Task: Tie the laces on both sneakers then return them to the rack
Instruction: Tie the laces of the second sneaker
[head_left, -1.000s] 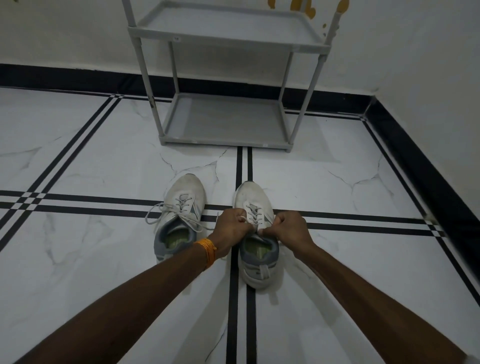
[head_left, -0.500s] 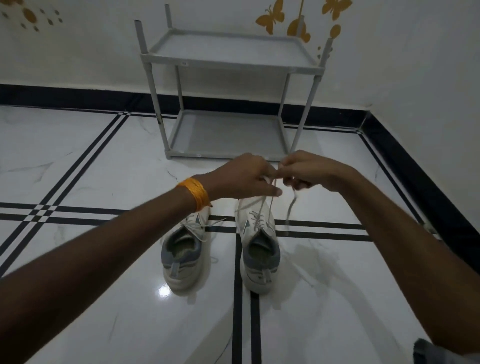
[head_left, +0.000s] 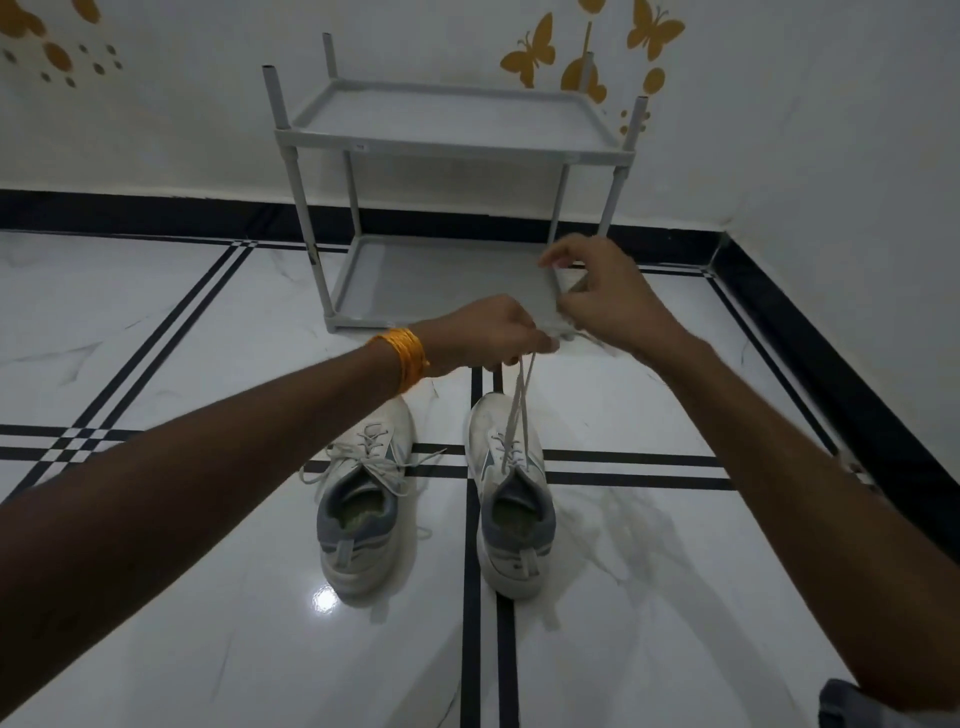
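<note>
The left sneaker (head_left: 363, 499) stands on the floor (head_left: 156, 322) at 9 o'clock of its mate, toe to 12, its loose laces (head_left: 324, 461) splayed out and untied. The left hand (head_left: 488, 332), raised at 12 o'clock of the pair, has its fingers curled tight, pinching the taut laces (head_left: 519, 410) that rise from the right sneaker (head_left: 511, 493). The right hand (head_left: 613, 301), at 2 o'clock of the left and nearly touching it, spreads thumb and forefinger while its lower fingers curl on a lace end (the exact hold is hidden). The rack (head_left: 452, 140) waits at 12 o'clock by the wall, neither sneaker on it. I judge the first knot barely begun: both ties and the return remain.
</note>
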